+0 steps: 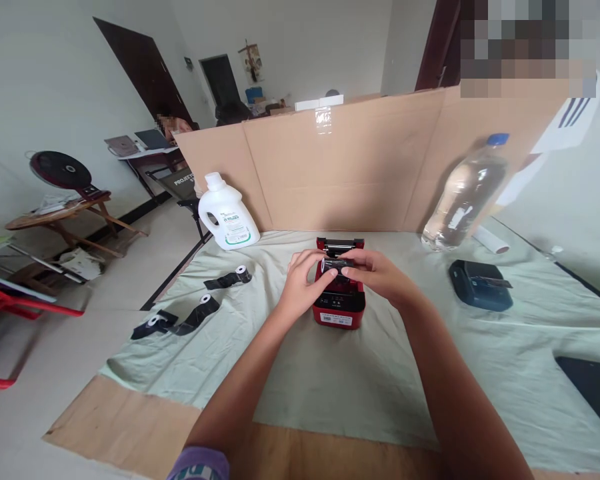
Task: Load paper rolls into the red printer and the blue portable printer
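Note:
A small red and black receipt printer (339,317) stands on the cloth in front of me, its black lid (339,244) raised at the back. Just over its open paper bay is a black paper roll (336,265) with a white core end facing left. My left hand (305,277) pinches the roll's left side between thumb and fingers. From the right, my right hand (375,272) closes on the other end, thumb in front. Whether the roll touches the bay's floor is hidden by my hands.
Three black paper rolls, one of them partly unrolled (207,303), lie at the left. A white jug (227,217) and a large water bottle (467,193) stand before a cardboard screen (330,177). Farther right are a dark blue printer (481,293), a white tube (491,240) and a black phone-like slab (593,387).

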`<state>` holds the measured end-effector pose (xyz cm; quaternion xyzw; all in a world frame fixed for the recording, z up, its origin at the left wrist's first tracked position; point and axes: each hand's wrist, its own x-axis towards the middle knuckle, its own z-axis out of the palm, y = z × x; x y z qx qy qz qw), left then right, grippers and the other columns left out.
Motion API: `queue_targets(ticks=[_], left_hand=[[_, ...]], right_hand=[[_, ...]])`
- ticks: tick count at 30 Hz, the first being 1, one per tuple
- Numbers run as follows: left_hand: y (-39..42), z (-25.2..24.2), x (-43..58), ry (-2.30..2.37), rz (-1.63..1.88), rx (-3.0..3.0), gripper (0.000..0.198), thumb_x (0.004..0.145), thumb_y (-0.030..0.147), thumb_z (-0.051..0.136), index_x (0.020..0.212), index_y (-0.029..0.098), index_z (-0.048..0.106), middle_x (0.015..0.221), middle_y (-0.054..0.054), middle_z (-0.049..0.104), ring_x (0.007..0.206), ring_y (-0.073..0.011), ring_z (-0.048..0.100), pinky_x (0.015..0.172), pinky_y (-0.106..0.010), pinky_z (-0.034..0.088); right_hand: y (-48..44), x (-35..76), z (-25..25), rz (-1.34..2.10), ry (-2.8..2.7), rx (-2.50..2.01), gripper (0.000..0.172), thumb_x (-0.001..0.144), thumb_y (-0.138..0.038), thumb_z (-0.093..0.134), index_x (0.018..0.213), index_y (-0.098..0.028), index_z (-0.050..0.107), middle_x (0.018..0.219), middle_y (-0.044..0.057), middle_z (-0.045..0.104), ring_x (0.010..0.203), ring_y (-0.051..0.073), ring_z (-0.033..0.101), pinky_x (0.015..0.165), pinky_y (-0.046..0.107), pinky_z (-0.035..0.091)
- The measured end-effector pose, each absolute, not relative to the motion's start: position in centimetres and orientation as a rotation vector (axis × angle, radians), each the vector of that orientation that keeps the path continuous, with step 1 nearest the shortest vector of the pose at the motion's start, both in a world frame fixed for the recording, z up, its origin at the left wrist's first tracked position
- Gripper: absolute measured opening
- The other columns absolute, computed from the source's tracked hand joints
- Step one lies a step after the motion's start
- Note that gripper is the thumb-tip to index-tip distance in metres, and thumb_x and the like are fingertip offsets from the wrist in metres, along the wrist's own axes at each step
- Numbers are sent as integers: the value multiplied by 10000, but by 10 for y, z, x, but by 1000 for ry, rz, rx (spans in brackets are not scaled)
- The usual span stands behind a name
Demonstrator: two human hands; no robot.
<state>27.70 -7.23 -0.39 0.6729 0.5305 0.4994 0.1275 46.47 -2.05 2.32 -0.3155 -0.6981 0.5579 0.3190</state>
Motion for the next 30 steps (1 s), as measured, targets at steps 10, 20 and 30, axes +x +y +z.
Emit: queue_targets(ticks=[10,20,30], left_hand=[[-108,-28,299,1456,1234,1394,553,855,363,666,1352,223,470,746,20,662,577,-120,583,559,-214,447],[-98,-22,289,1424,892,1159,783,896,351,614,1545,184,210,605,17,658,356,-95,414,383,-214,305],[-98,-14,289,1385,875,1079,702,907,251,593,1520,133,272,611,-10,681,364,-86,410,398,-207,271]], right_hand=[[-3,468,7,1046,-2025,-1194,174,832,-209,598,975,-178,692,929,58,726,791,207,667,757,337,501],[10,438,-39,417,-2444,-1359,278,839,-144,597,1081,-161,732,1102,162,722,1129,326,596,927,408,462],[13,451,-22,742,-2230,-1384,89,783,-247,622,821,-204,690,865,82,731,829,249,648,744,347,464]])
